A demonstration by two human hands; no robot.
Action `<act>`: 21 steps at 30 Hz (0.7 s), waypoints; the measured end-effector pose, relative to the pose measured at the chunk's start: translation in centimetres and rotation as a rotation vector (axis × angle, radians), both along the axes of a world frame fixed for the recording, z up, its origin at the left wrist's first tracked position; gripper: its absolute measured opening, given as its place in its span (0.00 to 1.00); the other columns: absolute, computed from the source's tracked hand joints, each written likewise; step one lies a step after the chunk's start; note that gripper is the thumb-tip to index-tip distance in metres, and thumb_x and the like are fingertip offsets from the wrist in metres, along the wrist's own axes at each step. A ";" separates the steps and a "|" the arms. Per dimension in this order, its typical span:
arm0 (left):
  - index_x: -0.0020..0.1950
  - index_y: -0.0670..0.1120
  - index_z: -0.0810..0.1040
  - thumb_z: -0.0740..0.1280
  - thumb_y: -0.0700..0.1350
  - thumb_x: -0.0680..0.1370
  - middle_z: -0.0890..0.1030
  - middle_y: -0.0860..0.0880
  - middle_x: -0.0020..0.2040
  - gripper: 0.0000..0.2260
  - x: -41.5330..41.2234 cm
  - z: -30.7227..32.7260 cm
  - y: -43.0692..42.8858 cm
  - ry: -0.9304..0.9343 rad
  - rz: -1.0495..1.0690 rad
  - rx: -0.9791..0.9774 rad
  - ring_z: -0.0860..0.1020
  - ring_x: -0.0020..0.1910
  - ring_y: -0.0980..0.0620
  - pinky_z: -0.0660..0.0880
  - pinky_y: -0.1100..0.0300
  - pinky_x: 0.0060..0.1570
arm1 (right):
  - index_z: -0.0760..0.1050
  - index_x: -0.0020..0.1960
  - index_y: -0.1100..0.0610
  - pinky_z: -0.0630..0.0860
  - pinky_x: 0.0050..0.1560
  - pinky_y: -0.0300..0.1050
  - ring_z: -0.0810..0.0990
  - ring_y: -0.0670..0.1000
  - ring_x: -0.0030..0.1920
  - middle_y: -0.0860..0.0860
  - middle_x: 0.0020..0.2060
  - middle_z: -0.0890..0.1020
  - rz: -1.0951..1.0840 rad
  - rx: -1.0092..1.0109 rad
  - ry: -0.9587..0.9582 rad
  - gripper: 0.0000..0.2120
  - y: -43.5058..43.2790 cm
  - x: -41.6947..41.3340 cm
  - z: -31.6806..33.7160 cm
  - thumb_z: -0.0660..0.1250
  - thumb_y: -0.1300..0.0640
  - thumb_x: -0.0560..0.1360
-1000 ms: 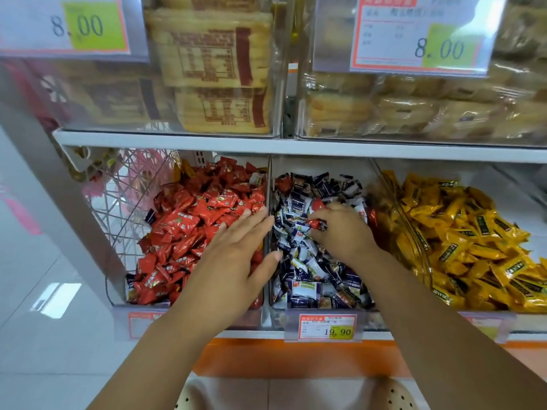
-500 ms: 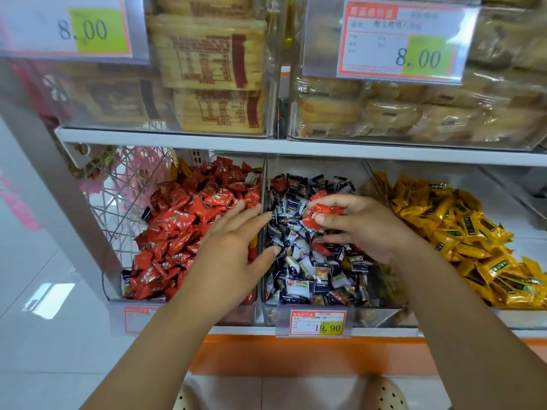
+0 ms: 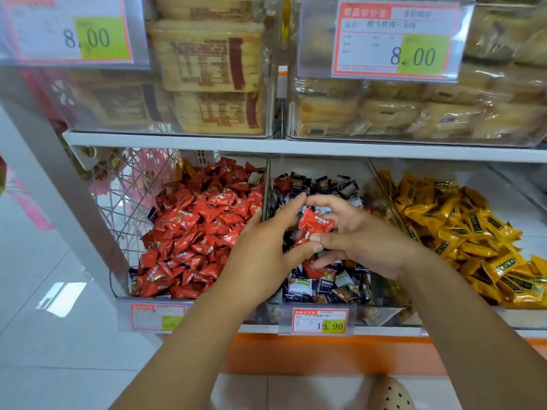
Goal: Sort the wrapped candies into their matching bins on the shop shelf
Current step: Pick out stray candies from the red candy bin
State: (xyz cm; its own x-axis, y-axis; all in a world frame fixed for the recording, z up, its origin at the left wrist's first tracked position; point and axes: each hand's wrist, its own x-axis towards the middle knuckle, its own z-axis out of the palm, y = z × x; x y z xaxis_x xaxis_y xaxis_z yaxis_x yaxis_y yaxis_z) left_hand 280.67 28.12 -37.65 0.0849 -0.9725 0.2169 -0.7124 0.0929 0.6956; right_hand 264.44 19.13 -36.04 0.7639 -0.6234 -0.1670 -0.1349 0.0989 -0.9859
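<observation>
Three clear bins sit on the lower shelf: a left bin (image 3: 120, 295) of red candies (image 3: 195, 232), a middle bin (image 3: 376, 315) of dark blue and white candies (image 3: 325, 284), and a right bin (image 3: 381, 187) of yellow candies (image 3: 461, 232). Over the middle bin my right hand (image 3: 364, 241) pinches a small bunch of red candies (image 3: 314, 225). My left hand (image 3: 263, 250) reaches across the divider with straight fingers, its thumb and fingertips touching that bunch. Stray red candies (image 3: 311, 271) lie among the dark ones, and a dark candy (image 3: 152, 213) lies in the red bin.
An upper shelf (image 3: 266, 145) just above the bins carries clear boxes of packaged pastries (image 3: 207, 84) with price tags (image 3: 393, 39). Price labels (image 3: 319, 321) hang on the bin fronts. A wire rack (image 3: 127, 196) stands left of the red bin, tiled floor beyond.
My right hand lifted red candies out of the dark pile and brought them left. My left hand moved from the red bin's edge across the divider to meet them.
</observation>
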 end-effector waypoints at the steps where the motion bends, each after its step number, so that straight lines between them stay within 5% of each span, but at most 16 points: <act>1: 0.73 0.69 0.53 0.65 0.63 0.72 0.75 0.59 0.66 0.33 0.1 0.0 -0.1 0.000 -0.003 0.014 0.66 0.71 0.56 0.46 0.54 0.76 | 0.69 0.67 0.52 0.81 0.48 0.50 0.83 0.55 0.48 0.57 0.55 0.80 0.009 -0.001 0.009 0.24 0.0 0.0 -0.1 0.68 0.65 0.74; 6: 0.60 0.77 0.62 0.71 0.52 0.74 0.76 0.68 0.50 0.26 0.1 0.9 0.3 0.028 -0.054 -0.017 0.72 0.52 0.72 0.59 0.52 0.72 | 0.74 0.61 0.56 0.80 0.43 0.47 0.81 0.57 0.43 0.58 0.44 0.84 -0.005 -0.078 0.089 0.17 -0.1 -0.2 -0.2 0.69 0.60 0.73; 11: 0.54 0.71 0.73 0.72 0.45 0.74 0.78 0.64 0.43 0.21 0.6 0.9 0.2 0.154 0.024 -0.052 0.76 0.45 0.66 0.71 0.71 0.49 | 0.74 0.64 0.47 0.77 0.38 0.44 0.81 0.58 0.42 0.58 0.46 0.84 -0.045 -0.067 0.152 0.24 0.1 -0.2 0.2 0.73 0.56 0.69; 14: 0.57 0.63 0.79 0.72 0.45 0.74 0.78 0.66 0.43 0.16 1.3 1.0 0.2 0.176 0.116 -0.075 0.75 0.45 0.69 0.68 0.79 0.41 | 0.76 0.57 0.42 0.75 0.46 0.42 0.81 0.47 0.42 0.48 0.46 0.84 -0.075 -0.342 0.507 0.15 -0.5 -1.9 1.3 0.72 0.51 0.72; 17: 0.55 0.64 0.79 0.73 0.44 0.74 0.79 0.61 0.44 0.16 2.2 1.1 0.3 0.160 0.162 -0.113 0.75 0.43 0.64 0.69 0.75 0.41 | 0.79 0.56 0.45 0.70 0.51 0.36 0.76 0.41 0.53 0.40 0.53 0.78 -0.069 -0.580 0.735 0.12 -0.4 -2.4 1.1 0.71 0.51 0.73; 21: 0.53 0.65 0.78 0.73 0.44 0.74 0.79 0.57 0.41 0.16 2.9 1.1 0.5 0.133 0.189 -0.119 0.73 0.35 0.58 0.69 0.71 0.35 | 0.77 0.61 0.51 0.75 0.50 0.40 0.78 0.46 0.49 0.46 0.48 0.80 -0.009 -0.611 0.729 0.16 1.1 0.6 -1.3 0.70 0.51 0.75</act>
State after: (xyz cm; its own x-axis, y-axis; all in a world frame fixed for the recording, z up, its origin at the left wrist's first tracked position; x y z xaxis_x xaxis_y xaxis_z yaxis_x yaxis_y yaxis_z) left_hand 283.54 28.61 -36.51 0.2985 -0.9050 0.3031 -0.6276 0.0531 0.7768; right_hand 265.04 20.26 -37.31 0.5951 -0.7658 -0.2437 -0.7388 -0.4020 -0.5409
